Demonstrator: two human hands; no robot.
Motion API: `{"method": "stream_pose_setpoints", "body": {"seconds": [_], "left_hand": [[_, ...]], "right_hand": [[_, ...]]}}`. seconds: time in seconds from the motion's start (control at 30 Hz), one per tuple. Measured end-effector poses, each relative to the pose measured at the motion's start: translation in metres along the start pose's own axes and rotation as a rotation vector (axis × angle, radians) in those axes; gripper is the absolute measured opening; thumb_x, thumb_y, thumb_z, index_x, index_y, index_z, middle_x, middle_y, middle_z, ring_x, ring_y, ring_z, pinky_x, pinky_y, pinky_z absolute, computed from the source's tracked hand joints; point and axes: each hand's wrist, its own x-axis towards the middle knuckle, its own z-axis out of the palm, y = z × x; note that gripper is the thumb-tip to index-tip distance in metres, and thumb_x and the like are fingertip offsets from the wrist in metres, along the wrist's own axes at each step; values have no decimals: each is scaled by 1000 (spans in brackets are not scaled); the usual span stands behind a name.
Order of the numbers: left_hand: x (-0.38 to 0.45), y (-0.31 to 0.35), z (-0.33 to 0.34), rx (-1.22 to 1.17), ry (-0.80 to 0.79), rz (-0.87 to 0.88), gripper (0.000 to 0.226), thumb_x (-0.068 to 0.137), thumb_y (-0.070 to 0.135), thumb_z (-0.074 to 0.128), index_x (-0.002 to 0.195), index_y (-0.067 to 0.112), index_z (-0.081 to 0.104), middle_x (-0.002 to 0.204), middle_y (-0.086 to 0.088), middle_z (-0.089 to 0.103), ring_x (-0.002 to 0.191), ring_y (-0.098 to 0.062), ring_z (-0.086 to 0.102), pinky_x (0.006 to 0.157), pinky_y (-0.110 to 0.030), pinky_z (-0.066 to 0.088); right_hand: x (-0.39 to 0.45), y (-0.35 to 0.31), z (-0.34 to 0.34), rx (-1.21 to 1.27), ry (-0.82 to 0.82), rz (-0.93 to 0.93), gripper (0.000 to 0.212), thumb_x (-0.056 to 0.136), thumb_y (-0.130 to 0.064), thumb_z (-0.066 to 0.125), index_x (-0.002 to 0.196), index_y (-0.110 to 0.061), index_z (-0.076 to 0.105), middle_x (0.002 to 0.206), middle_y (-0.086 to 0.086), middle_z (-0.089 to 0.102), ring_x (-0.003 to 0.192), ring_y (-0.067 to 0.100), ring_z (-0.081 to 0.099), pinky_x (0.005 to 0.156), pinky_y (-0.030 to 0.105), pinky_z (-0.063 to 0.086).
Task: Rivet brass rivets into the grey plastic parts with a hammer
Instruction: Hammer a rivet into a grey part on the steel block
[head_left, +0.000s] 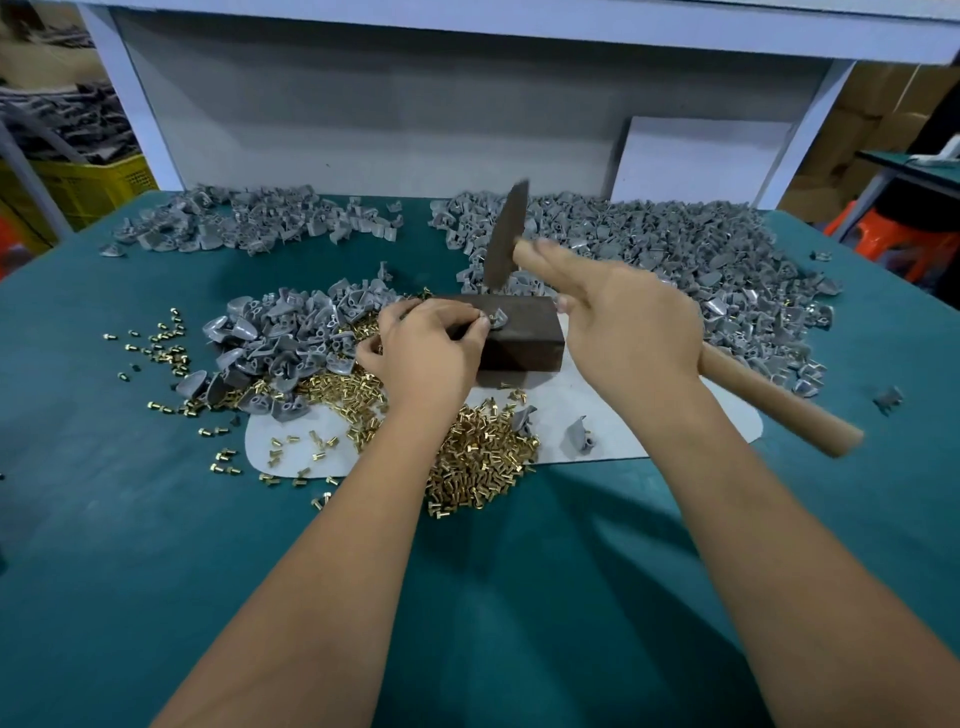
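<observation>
While a grey plastic part is pinched on the dark block by the left hand, the hammer is gripped by the right hand above the desk.

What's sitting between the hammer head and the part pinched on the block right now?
Nothing, in the head view. The hammer head is raised above the dark block; only open air separates it from the grey part that the left hand pinches there.
</observation>
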Motion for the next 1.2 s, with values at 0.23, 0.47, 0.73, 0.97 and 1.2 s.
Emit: {"method": "stream_pose_setpoints", "body": {"seconds": [0.23, 0.47, 0.73, 0.97, 1.2], "left_hand": [[0, -1, 1, 27, -1, 11, 12, 87, 43, 65, 91, 37, 75, 102, 29, 62, 127, -10, 34, 92, -39, 14], [0, 0, 1, 12, 10, 21, 11, 88, 43, 65, 87, 38, 75, 104, 28, 65, 126, -11, 33, 86, -36, 12], [0, 1, 1, 16, -10, 8, 11, 88, 44, 65, 88, 39, 75, 95, 32, 57, 124, -9, 32, 86, -35, 11], [-1, 1, 1, -2, 13, 19, 10, 87, 44, 67, 86, 39, 75, 88, 34, 53, 123, -8, 34, 82, -33, 10], [1, 3, -2, 16, -46, -17, 11, 89, 45, 63, 89, 41, 73, 93, 30, 54, 124, -11, 33, 96, -42, 17]], "right_hand": [[-5, -5, 10, -69, -59, 12, 54, 97, -27, 49, 139, -56, 30, 105, -2, 65, 82, 27, 64, 52, 27, 29], [-7, -5, 9, -116, -94, -3, 58, 97, -25, 48, 140, -57, 25, 102, -2, 64, 78, 26, 63, 47, 25, 22], [-8, -7, 11, -85, -90, 32, 60, 96, -22, 50, 140, -55, 26, 100, -2, 63, 70, 24, 55, 54, 29, 28], [-16, -11, 15, -156, 18, 2, 65, 91, -18, 57, 139, -54, 31, 90, -2, 64, 59, 23, 54, 44, 23, 12], [-17, 6, 28, -78, -11, 78, 61, 93, -15, 53, 142, -44, 30, 98, 4, 51, 60, 22, 42, 48, 27, 22]]}}
